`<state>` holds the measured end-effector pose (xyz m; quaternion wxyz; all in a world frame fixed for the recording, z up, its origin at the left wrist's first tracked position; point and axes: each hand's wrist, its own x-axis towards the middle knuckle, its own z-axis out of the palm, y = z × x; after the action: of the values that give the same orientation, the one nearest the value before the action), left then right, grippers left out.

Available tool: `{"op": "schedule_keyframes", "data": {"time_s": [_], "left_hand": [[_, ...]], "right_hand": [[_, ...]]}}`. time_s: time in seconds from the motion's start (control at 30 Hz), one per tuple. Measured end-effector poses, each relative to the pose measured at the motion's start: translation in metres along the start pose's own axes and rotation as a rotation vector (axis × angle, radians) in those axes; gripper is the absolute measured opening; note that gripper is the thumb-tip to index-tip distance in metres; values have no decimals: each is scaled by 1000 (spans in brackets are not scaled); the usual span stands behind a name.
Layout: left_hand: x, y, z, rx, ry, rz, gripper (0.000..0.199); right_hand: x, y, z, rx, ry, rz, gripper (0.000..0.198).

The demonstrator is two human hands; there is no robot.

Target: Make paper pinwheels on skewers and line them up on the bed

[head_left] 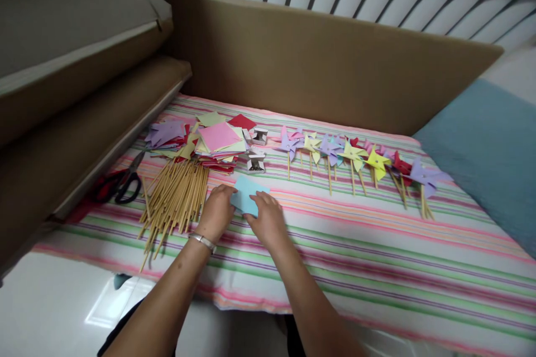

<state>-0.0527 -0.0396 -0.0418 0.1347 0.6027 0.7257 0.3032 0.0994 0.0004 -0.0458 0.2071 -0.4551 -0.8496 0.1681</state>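
A light blue sheet of paper (pixel 247 192) is held between my two hands, just above or on the striped cloth. My left hand (pixel 218 209) grips its left edge with thumb and fingers. On the right side, my right hand (pixel 268 215) pinches the sheet near its lower right edge. Left of my left hand lies a heap of thin wooden sticks (pixel 178 192). Behind the hands stands a stack of coloured paper squares (pixel 220 136), a pink one on top. Beside it are two small white boxes; the nearer box (pixel 255 162) has small dark bits inside.
Several finished paper pinwheels (pixel 354 153) on sticks lie in a row at the right. Black-handled scissors (pixel 125 178) rest at the left, near cut purple paper pieces (pixel 165 133). A brown board (pixel 326 61) closes off the back, and stacked cushions (pixel 84 39) rise at the left.
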Motion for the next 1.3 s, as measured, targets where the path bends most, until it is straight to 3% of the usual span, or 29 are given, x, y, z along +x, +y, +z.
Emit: {"op": "schedule_keyframes", "data": {"time_s": [0.23, 0.37, 0.53, 0.6, 0.67, 0.77, 0.83, 0.93, 1.03, 1.3], "left_hand": [[2, -2, 0, -35, -8, -4, 39], [3, 2, -5, -184, 86, -63, 38], [2, 21, -17, -609, 335, -210, 23], [1, 28, -23, -860, 366, -324, 19], [1, 34, -27, -1105, 240, -475, 26], [0, 38, -34, -1399, -119, -712, 44], [1, 40, -37, -1538, -243, -776, 51], [1, 39, -38, -1658, -232, -749, 41], [2, 35, -33, -1624, -152, -793, 27], [4, 34, -30, -1656, -42, -708, 27]], "right_hand": [[1, -1, -4, -7, -5, -24, 32], [4, 3, -6, 82, 67, -44, 17], [9, 9, -14, 269, 162, 134, 18], [10, 9, -19, 342, 230, 159, 18], [8, 8, -25, 376, 316, 97, 19], [6, 4, -33, 337, 407, -97, 19], [4, 3, -36, 292, 410, -216, 20], [2, 4, -36, 264, 360, -314, 23], [2, 6, -34, 262, 318, -334, 24], [1, 4, -30, 331, 350, -220, 26]]}}
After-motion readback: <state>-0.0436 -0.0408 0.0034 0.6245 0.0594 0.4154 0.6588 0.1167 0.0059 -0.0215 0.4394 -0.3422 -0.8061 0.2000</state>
